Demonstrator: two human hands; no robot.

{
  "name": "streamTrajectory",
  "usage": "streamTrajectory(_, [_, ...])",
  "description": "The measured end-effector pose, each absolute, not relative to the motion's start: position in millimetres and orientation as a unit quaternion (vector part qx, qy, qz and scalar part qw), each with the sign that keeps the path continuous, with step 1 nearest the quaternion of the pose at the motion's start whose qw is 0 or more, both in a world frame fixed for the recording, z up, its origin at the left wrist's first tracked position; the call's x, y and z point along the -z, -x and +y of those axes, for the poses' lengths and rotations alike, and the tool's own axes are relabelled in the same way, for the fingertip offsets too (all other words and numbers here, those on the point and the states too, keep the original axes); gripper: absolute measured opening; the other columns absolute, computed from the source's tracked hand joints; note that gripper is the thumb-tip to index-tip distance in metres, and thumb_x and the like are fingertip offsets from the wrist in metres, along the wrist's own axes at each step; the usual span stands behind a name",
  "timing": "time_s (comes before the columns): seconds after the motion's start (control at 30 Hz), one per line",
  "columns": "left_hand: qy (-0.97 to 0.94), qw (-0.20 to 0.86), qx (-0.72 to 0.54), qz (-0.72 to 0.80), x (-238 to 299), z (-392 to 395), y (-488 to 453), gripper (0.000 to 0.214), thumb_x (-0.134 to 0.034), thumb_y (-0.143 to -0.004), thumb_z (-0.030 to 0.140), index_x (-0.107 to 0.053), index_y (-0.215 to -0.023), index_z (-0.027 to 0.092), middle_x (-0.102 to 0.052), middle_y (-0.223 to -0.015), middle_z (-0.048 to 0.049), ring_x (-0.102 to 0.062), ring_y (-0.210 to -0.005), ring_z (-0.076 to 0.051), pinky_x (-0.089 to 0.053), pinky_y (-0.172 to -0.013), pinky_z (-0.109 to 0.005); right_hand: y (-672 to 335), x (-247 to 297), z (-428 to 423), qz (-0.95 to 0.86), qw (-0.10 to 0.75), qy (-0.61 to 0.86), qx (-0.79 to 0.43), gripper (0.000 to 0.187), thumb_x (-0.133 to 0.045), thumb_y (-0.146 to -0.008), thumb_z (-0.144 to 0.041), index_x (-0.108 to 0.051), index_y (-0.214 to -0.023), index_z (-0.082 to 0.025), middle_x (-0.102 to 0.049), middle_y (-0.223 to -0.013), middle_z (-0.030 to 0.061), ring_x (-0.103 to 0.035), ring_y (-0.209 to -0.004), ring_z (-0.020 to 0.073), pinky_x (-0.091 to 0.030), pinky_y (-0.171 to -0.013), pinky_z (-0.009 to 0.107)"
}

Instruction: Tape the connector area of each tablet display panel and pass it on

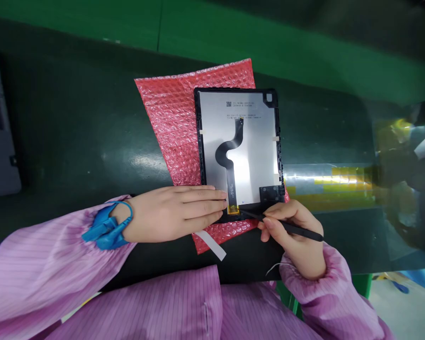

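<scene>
A tablet screen assembly (253, 160) lies back side up, with a silvery backing inside a black frame. Down its middle runs a curved black flex cable (222, 153), ending at a strip of amber tape (233, 209) near the lower edge. My left hand (173, 212) rests flat on the lower left of the assembly, fingers stretched out together. In my right hand (293, 226) is a pair of black tweezers (286, 225), pinched between thumb and fingers. Their tip points left and reaches close to the amber tape; whether it touches I cannot tell.
Red bubble wrap (170, 113) lies under the assembly on the dark green table (92, 127). A white strip (212, 245) sticks out below my left hand. To the right is a clear sheet with amber tape pieces (340, 186). A dark grey device (0, 127) sits at far left.
</scene>
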State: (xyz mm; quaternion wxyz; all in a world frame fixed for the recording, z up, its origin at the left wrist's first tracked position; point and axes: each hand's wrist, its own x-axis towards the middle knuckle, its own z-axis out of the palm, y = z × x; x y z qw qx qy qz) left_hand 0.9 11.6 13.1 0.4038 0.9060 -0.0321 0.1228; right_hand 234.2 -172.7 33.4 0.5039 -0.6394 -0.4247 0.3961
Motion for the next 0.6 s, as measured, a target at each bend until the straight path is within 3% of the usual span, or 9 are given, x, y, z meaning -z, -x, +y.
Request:
streamTrajectory(0.3, [-0.907,0.396,-0.138,-0.041,-13.8,12.5,-1.4,0.040,-0.055,-0.104,0.010,-0.070,-0.137,0.026,-0.069,-0.143,-0.0075,-0.061,-0.139,-0.021,-0.044,-0.125,-0.037,-234.8,-31.9,-173.6,-0.425,0.505,0.637,-0.399,0.014,-0.076,-0.090,-0.015,-0.064,-0.088,-0.022,-0.071,-0.065,-0.0038,-0.069,-0.053,0.0116,-0.058,-0.055,0.024])
streamTrajectory(0.6, [-0.906,0.415,-0.077,-0.024,-14.1,12.2,-1.9,0.038,-0.047,-0.107,0.014,-0.073,-0.131,0.027,-0.069,-0.143,-0.0058,-0.058,-0.142,-0.021,-0.044,-0.126,-0.041,-234.0,-31.2,-173.2,-0.435,0.492,0.643,-0.395,0.015,-0.076,-0.089,-0.015,-0.064,-0.087,-0.022,-0.071,-0.065,-0.0033,-0.070,-0.055,0.0131,-0.058,-0.054,0.024])
